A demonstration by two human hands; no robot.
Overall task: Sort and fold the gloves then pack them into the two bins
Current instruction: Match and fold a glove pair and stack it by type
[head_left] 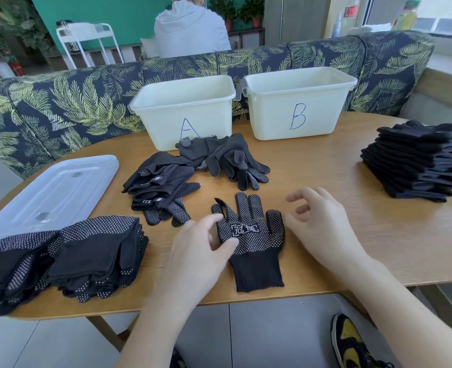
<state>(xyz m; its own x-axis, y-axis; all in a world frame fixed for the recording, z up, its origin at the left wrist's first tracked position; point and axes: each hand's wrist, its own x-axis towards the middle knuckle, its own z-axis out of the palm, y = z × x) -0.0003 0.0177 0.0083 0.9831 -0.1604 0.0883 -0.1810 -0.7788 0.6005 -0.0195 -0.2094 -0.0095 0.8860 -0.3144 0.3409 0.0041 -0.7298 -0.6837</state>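
Note:
A black dotted glove [251, 243] lies flat, palm up, near the table's front edge, fingers pointing away. My left hand [198, 251] rests on its left side, thumb on the palm, holding nothing. My right hand [320, 224] hovers just right of the glove, fingers apart and curled. Behind the glove lies a loose heap of unsorted gloves [163, 181] and a second heap [225, 158]. Folded dotted gloves [92, 253] are stacked at the left front. A tall stack of folded plain black gloves [421, 163] sits at the right. Bin A [187, 102] and bin B [299, 91] stand at the back.
A clear plastic lid [49, 192] lies on the left of the wooden table [352, 235]. A leaf-patterned sofa back [60, 102] runs behind the bins. A person in a grey hoodie [190, 30] sits beyond it, facing away. My shoe [349, 341] shows below the table edge.

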